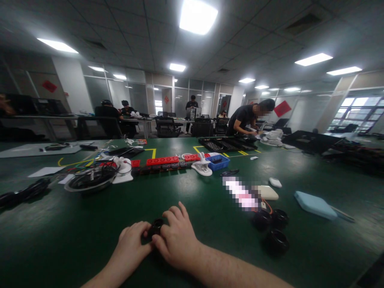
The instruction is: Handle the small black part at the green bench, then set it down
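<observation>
A small black round part [157, 226] with an opening in its top sits between my two hands, low over the green table [210, 248]. My left hand [133, 239] pinches it from the left with fingers and thumb. From the right, my right hand [179, 239] closes on the same part, thumb in front and some fingers stretched beyond it. Its underside is hidden by my fingers. Several black round parts of similar look [276, 242] stand to the right, with an orange wire [268, 205] behind them.
A light blue case [315, 205], a cream box [267, 192] and a small white case [275, 183] lie to the right. Farther back are a blue bin [219, 163], red blocks [162, 161], a white clamp [203, 166] and a cable-filled bowl [90, 182]. A person [244, 118] bends over the far side.
</observation>
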`<move>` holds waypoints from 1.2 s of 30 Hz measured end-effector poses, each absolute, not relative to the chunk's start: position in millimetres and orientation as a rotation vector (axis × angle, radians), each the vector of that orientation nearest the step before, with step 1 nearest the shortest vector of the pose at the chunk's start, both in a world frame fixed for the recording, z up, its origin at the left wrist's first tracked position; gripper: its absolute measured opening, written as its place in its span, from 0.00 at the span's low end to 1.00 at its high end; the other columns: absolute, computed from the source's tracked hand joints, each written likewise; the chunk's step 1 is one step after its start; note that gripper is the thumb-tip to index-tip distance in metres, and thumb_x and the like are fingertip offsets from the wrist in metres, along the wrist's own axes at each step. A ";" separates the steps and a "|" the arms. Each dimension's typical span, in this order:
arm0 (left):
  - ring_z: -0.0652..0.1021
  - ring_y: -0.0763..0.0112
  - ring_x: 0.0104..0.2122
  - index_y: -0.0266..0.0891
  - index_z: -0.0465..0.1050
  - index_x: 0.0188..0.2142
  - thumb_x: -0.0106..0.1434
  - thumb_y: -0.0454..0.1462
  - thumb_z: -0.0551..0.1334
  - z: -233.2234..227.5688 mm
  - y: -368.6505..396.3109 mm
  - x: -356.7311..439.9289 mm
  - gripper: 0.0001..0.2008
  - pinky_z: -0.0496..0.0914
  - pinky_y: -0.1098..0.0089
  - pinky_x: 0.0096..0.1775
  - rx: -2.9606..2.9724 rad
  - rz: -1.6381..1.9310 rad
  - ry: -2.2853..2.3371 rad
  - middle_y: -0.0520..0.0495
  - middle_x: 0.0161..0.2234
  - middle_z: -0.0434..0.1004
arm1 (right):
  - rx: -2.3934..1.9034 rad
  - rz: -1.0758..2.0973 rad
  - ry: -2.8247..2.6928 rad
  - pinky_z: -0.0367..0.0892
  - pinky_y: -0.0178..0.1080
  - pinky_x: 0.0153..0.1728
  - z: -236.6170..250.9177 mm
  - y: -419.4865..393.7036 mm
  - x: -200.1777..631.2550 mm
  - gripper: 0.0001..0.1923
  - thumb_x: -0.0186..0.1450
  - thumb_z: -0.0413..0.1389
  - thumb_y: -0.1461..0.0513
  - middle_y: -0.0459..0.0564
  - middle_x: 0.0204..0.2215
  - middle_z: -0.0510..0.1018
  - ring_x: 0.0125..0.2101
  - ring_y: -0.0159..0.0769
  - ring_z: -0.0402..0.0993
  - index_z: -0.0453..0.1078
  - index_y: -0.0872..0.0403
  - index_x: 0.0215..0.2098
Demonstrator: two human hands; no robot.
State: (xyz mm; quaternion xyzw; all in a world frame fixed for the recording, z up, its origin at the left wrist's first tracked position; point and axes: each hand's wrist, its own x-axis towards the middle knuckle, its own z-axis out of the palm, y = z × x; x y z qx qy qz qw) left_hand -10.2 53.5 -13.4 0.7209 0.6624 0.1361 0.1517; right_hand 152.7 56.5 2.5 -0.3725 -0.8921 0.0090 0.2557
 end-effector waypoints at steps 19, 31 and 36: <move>0.70 0.68 0.30 0.41 0.63 0.23 0.50 0.40 0.55 -7.1 48.3 -4.9 0.06 0.60 0.68 0.36 2.145 0.357 1.852 0.53 0.26 0.68 | -1.140 0.000 -2.410 0.55 0.42 0.39 -0.1 64.4 152.5 0.10 0.59 0.51 0.57 0.49 0.31 0.64 0.34 0.37 0.57 0.66 0.56 0.29; 0.70 0.65 0.34 0.40 0.67 0.27 0.48 0.38 0.56 -5.4 46.1 -2.8 0.06 0.60 0.66 0.39 2.115 0.346 1.797 0.51 0.30 0.70 | -1.193 0.150 -2.335 0.58 0.42 0.34 -5.0 62.8 147.7 0.17 0.57 0.53 0.49 0.50 0.31 0.66 0.34 0.39 0.59 0.65 0.55 0.31; 0.70 0.65 0.34 0.41 0.67 0.27 0.48 0.37 0.55 -12.9 48.7 -6.7 0.06 0.60 0.67 0.39 2.123 0.351 1.785 0.51 0.30 0.70 | -1.164 0.223 -2.299 0.58 0.39 0.35 -3.5 62.1 145.9 0.13 0.55 0.56 0.53 0.48 0.30 0.67 0.34 0.37 0.60 0.63 0.55 0.30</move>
